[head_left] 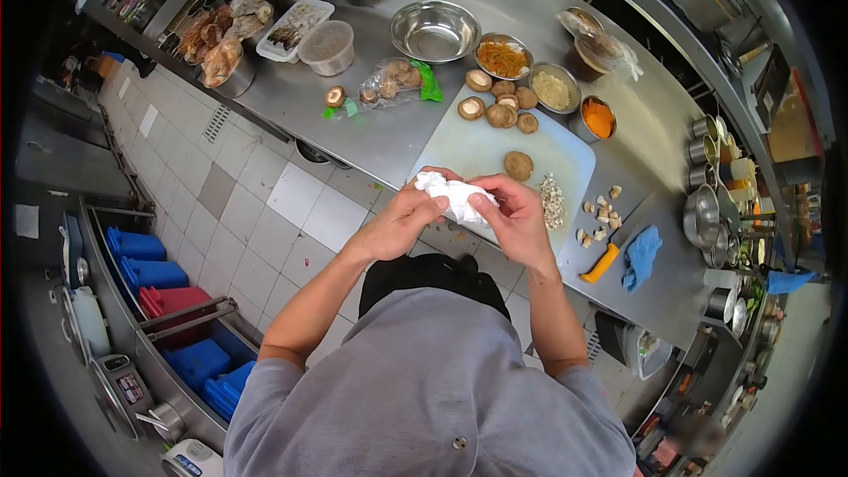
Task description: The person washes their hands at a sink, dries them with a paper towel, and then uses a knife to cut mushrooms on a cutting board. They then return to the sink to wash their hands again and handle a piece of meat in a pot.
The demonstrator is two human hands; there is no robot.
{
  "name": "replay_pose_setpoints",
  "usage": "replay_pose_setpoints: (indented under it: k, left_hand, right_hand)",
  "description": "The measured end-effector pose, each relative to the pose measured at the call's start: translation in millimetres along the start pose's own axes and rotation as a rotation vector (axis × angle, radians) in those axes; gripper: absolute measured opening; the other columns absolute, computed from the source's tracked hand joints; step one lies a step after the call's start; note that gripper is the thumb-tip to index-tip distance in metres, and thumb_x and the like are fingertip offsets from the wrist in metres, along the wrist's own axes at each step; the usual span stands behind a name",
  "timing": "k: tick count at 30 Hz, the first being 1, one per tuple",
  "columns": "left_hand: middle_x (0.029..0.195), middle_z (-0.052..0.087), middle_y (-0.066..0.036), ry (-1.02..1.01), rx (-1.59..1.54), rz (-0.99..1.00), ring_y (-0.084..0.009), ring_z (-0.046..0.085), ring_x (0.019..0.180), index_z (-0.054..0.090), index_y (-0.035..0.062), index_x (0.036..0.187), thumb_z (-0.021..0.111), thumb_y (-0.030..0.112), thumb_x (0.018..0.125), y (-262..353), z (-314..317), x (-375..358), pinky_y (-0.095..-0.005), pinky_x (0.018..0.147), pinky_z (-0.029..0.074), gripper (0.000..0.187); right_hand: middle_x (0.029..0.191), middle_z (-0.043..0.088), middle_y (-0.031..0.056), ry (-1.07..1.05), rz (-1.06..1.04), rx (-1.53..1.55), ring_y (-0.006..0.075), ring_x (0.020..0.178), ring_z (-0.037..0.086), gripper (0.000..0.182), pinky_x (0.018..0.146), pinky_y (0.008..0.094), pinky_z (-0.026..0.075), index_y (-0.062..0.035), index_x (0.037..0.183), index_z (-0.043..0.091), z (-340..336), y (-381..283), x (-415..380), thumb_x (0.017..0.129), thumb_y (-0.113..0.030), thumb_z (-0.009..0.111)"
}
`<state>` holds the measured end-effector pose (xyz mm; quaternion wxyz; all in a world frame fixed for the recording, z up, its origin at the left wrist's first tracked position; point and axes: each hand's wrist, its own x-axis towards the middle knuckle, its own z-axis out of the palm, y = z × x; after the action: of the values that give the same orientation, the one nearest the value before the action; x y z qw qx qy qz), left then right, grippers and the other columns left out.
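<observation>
Between my two hands is a crumpled white cloth or paper (pixel 458 195), held just over the near edge of the white cutting board (pixel 450 147). My left hand (pixel 405 215) grips its left end, and my right hand (pixel 519 215) pinches the right end. On the board lie a single brown mushroom (pixel 518 165), a pile of finely chopped pieces (pixel 552 203) and a group of whole mushrooms (pixel 502 115) at the far edge.
A knife with an orange handle (pixel 601 262) and a blue cloth (pixel 642 257) lie right of the board, near mushroom stems (pixel 603 212). Beyond stand a steel bowl (pixel 435 31), a bowl of shredded vegetables (pixel 503 57) and a plastic tub (pixel 326 47).
</observation>
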<state>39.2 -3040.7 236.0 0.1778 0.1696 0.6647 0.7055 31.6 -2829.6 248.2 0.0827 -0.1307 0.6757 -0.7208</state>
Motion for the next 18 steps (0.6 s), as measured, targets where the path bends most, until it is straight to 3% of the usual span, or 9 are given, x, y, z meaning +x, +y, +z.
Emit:
replay_pose_setpoints:
  k: [4, 7, 10, 12, 14, 16, 18]
  left_hand:
    - [0.135, 0.050, -0.010, 0.054, 0.076, 0.061, -0.0174, 0.056, 0.110, 0.065, -0.0032, 0.118, 0.054, 0.020, 0.101, -1, 9, 2, -0.0308, 0.089, 0.049, 0.030]
    - [0.127, 0.055, -0.010, 0.212, -0.011, 0.104, -0.0181, 0.055, 0.111, 0.067, -0.0029, 0.114, 0.061, 0.016, 0.098, -3, 20, 1, -0.0315, 0.090, 0.047, 0.025]
    - [0.120, 0.056, -0.009, 0.311, -0.268, 0.093, -0.0156, 0.057, 0.106, 0.068, -0.0008, 0.113, 0.061, 0.009, 0.098, -4, 22, 4, -0.0277, 0.089, 0.046, 0.020]
    - [0.116, 0.055, -0.007, 0.242, -0.256, 0.106, -0.0135, 0.057, 0.102, 0.068, -0.0005, 0.115, 0.059, 0.008, 0.098, -7, 21, 6, -0.0265, 0.088, 0.046, 0.020]
    - [0.111, 0.055, -0.005, 0.180, -0.250, 0.104, -0.0119, 0.058, 0.099, 0.066, -0.0011, 0.116, 0.058, 0.008, 0.099, -11, 20, 8, -0.0265, 0.087, 0.047, 0.021]
    - [0.107, 0.054, -0.004, 0.120, -0.251, 0.084, -0.0106, 0.058, 0.096, 0.064, -0.0026, 0.117, 0.057, 0.009, 0.099, -17, 20, 11, -0.0278, 0.087, 0.048, 0.022]
    - [0.108, 0.057, -0.003, 0.099, -0.201, 0.054, -0.0095, 0.058, 0.098, 0.063, -0.0009, 0.119, 0.056, 0.009, 0.100, -20, 17, 12, -0.0281, 0.089, 0.049, 0.023]
  right_hand:
    - [0.094, 0.068, 0.0045, 0.069, -0.019, -0.035, 0.0071, 0.080, 0.060, 0.013, 0.072, 0.0226, 0.050, 0.0019, 0.104, 0.066, -1, 7, -3, 0.095, -0.008, 0.065]
    - [0.091, 0.068, 0.0046, 0.169, -0.057, -0.045, 0.0072, 0.079, 0.061, 0.013, 0.071, 0.0217, 0.049, 0.0018, 0.105, 0.065, 7, 4, -4, 0.096, -0.008, 0.064]
    - [0.103, 0.067, 0.0095, 0.216, -0.020, 0.018, 0.0092, 0.086, 0.060, 0.012, 0.074, 0.0238, 0.050, 0.0022, 0.100, 0.064, 3, 7, -6, 0.094, -0.008, 0.066]
    - [0.113, 0.063, 0.0131, 0.114, -0.256, -0.113, 0.0109, 0.091, 0.059, 0.013, 0.079, 0.0255, 0.049, 0.0012, 0.096, 0.059, -2, 10, 2, 0.092, -0.008, 0.067]
    - [0.122, 0.059, 0.0154, 0.031, -0.315, -0.100, 0.0123, 0.096, 0.056, 0.015, 0.083, 0.0267, 0.047, -0.0004, 0.092, 0.054, 0, 10, 4, 0.090, -0.009, 0.067]
    - [0.128, 0.055, 0.0164, -0.025, -0.198, 0.054, 0.0133, 0.099, 0.054, 0.020, 0.086, 0.0275, 0.046, -0.0026, 0.089, 0.049, 9, 11, 2, 0.089, -0.009, 0.068]
    - [0.121, 0.057, 0.0152, 0.044, -0.208, -0.043, 0.0128, 0.096, 0.053, 0.018, 0.084, 0.0261, 0.045, -0.0035, 0.093, 0.045, 14, 17, 0, 0.094, -0.008, 0.062]
